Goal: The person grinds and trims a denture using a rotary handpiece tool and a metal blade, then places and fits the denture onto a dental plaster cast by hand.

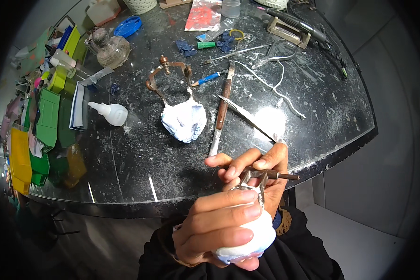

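My left hand [212, 221] wraps its fingers around a white plaster dental cast [259, 233] with a bluish and pink lower edge, held near my lap. The cast is mounted on a metal articulator [264, 176], whose frame my right hand [274, 158] grips from behind. A brown pin sticks out of that frame to the right. Beyond my hands, a second plaster cast [184, 121] lies on the table, attached to a rusty articulator [165, 70]. Closest to my right fingertips are a brown-handled spatula [225, 100] and a slim silver knife [247, 116].
The dark table [140, 161] is dusted with white powder. A white dropper bottle [115, 115], a glass burner [111, 49] and green and yellow bins [46, 116] stand left. Pliers [270, 58], a white cord [266, 84] and a black handpiece [303, 27] lie at the right.
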